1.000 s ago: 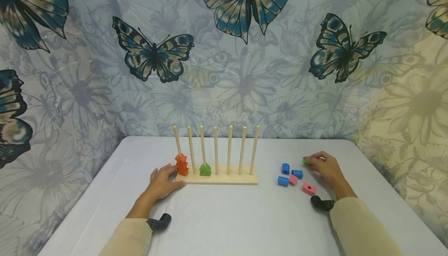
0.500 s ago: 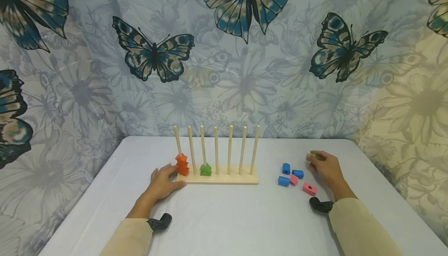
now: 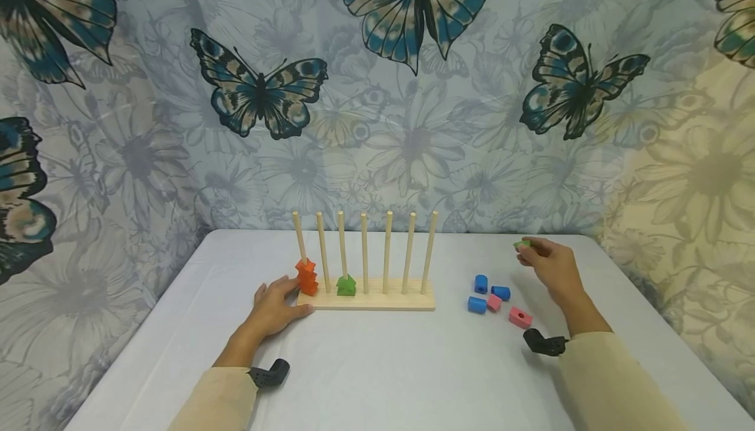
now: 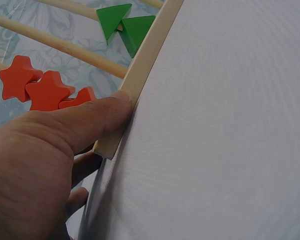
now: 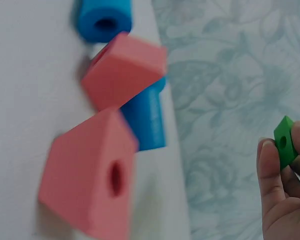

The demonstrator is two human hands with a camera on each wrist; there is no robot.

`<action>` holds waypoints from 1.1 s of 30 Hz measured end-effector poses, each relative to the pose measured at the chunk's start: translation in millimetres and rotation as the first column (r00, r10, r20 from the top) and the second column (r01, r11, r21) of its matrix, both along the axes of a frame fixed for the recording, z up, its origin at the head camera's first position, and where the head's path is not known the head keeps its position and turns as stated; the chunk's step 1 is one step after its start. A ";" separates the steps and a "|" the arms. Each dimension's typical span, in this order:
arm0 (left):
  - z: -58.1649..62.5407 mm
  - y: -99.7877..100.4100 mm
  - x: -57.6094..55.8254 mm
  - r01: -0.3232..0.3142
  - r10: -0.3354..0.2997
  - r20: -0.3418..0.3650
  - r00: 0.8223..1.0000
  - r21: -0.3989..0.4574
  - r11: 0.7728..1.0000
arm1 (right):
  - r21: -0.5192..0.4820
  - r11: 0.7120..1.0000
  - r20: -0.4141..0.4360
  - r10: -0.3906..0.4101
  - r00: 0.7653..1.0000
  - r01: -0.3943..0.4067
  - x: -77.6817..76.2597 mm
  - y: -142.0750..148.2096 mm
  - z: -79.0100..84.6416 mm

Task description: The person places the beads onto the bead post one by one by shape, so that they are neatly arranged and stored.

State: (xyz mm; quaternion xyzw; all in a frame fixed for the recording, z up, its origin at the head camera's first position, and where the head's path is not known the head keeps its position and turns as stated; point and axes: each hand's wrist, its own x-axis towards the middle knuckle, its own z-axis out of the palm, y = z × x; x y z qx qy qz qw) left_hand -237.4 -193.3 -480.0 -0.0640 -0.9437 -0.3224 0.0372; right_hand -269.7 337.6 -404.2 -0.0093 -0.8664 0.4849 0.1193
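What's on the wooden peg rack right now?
The peg rack carries orange star pieces on its leftmost peg and green triangle pieces on the third. Other pegs look bare. The left hand covers the base's left end.

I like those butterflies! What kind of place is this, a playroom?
Probably a home play corner: a butterfly curtain hangs behind a white table with a wooden peg board and colourful foam beads.

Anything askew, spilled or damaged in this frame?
Nothing stands out. The peg rack sits flat with upright dowels, the left hand steadying its end. Loose blue and pink beads lie beside it; the right hand pinches a green bead.
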 end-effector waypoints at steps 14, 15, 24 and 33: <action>1.8 0.4 1.1 0.000 0.000 0.001 1.000 -0.001 1.000 | 0.074 0.996 -0.230 0.058 0.971 -0.042 37.2 -33.0 69.0; 1.9 0.4 1.2 0.000 0.000 0.003 1.000 -0.001 1.000 | 0.073 0.996 -0.242 0.061 0.968 -0.045 39.8 -35.4 73.2; 1.1 -0.2 1.4 -0.012 0.012 0.016 1.000 -0.012 1.000 | 0.018 0.988 -0.407 0.148 0.901 -0.154 60.6 -65.0 109.0; 0.1 0.1 1.3 -0.003 0.003 0.006 1.000 0.000 1.000 | -0.069 0.945 -0.510 0.243 0.825 -0.321 67.0 -105.6 126.7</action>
